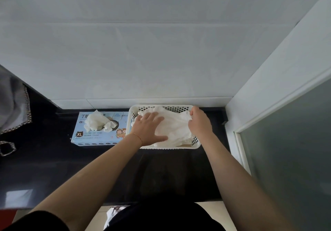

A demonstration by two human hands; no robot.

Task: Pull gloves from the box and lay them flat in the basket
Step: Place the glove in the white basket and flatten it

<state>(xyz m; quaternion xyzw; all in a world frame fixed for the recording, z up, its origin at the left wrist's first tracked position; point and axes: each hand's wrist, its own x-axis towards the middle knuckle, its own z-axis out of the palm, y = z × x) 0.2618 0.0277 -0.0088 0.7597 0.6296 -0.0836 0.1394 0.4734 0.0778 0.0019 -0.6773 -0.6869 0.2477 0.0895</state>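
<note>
Pressing flat, the left hand [149,129] spreads wide on the white thin gloves [176,128] lying in the white perforated plastic basket [180,107], while the right hand [198,123] seemingly pinches their far edge. Left of both, nearer the left hand, sits the pale blue cardboard glove box [100,138], gloves protruding.

One glove box [100,129], one basket [179,147], two hands, left hand [149,128], right hand [199,123]

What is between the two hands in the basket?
In the head view, white gloves lie between the left hand and right hand, inside the white basket.
</note>
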